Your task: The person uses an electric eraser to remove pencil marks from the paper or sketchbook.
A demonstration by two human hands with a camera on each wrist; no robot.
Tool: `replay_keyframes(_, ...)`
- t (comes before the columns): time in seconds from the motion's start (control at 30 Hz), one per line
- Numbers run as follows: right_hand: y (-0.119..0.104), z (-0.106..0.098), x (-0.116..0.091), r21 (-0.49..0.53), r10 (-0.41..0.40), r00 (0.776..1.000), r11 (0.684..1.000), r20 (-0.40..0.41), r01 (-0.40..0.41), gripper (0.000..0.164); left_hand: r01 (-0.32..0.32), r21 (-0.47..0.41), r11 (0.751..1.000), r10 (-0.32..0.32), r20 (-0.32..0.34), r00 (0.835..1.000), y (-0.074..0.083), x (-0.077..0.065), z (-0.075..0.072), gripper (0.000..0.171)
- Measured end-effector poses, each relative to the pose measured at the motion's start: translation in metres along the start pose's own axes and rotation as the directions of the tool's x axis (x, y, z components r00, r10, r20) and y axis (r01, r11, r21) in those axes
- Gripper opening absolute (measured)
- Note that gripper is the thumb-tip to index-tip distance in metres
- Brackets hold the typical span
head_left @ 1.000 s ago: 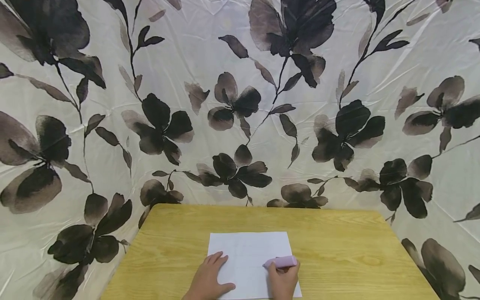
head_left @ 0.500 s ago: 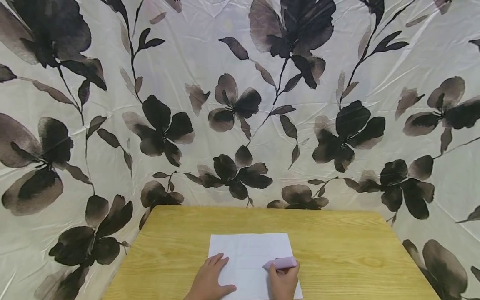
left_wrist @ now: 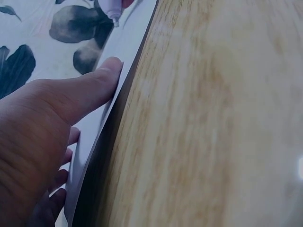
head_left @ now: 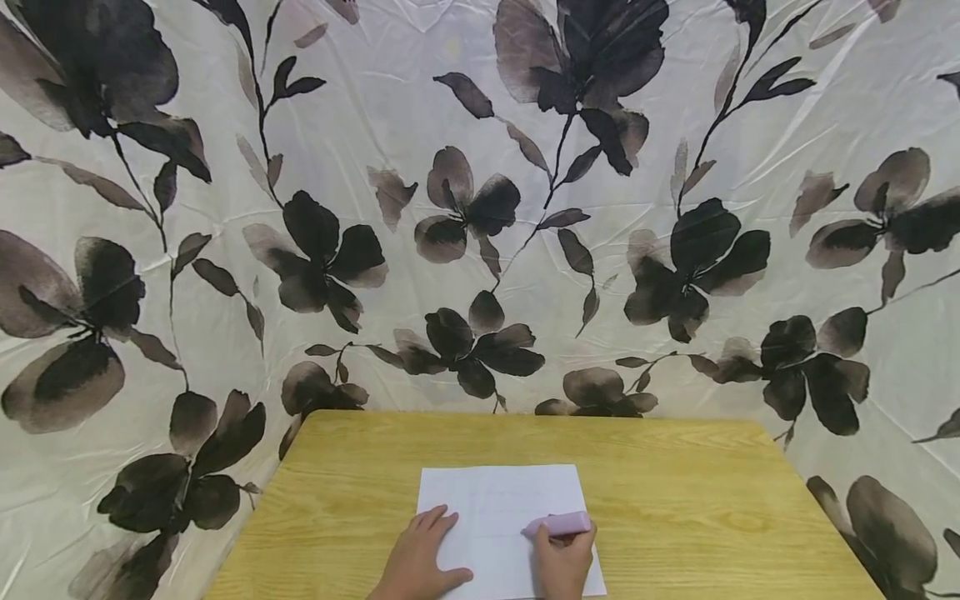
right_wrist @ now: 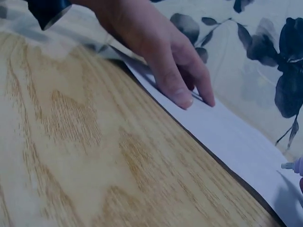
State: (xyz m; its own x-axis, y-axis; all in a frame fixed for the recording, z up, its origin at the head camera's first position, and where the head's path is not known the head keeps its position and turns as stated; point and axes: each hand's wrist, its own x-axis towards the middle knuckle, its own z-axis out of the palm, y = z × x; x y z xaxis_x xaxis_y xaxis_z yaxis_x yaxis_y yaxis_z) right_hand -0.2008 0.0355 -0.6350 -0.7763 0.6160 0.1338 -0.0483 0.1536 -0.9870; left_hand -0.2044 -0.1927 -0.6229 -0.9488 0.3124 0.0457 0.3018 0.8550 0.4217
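A white sheet of paper (head_left: 495, 492) lies on the wooden table, with faint lines across it. My left hand (head_left: 420, 554) rests on its left part, fingers spread and thumb extended; in the left wrist view the thumb of this hand (left_wrist: 71, 99) presses near the paper's edge. With curled fingers my right hand (head_left: 564, 567) grips a lilac tube (head_left: 564, 523) with a narrow tip, tilted so the tip points left at the paper. That tube (left_wrist: 111, 8) shows its pale nozzle in the left wrist view. Whether the tip touches the paper cannot be told.
The yellow wood-grain table (head_left: 697, 500) extends around the paper on both sides. Behind and beside it hangs a white cloth (head_left: 600, 308) with dark flower prints. A dark cuff-like object (right_wrist: 49, 12) sits at the left forearm in the right wrist view.
The tube's tip and my right hand have shifted slightly left over the paper. My left hand stays in place on the sheet.
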Motion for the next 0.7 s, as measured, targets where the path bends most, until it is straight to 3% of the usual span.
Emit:
replay_keyframes(0.13,0.0025,0.0007,-0.0017,-0.021,-0.017,1.0,1.0,0.006,0.017,0.046,0.002,-0.003,1.0,-0.002,-0.013,1.0,-0.0006,-0.0011,0.0028,0.093)
replay_keyframes(0.27,0.0036,0.0007,-0.0032,-0.02,-0.001,0.998,1.0,0.07,0.002,0.047,-0.016,0.004,1.0,0.016,-0.039,0.999,-0.0016,-0.0021,0.0045,0.092)
replay_keyframes(0.7,0.0019,0.0035,-0.0039,-0.034,-0.043,0.995,0.998,0.091,0.046,0.049,-0.028,0.018,0.999,0.029,-0.051,0.998,-0.0006,-0.0025,0.0031,0.092)
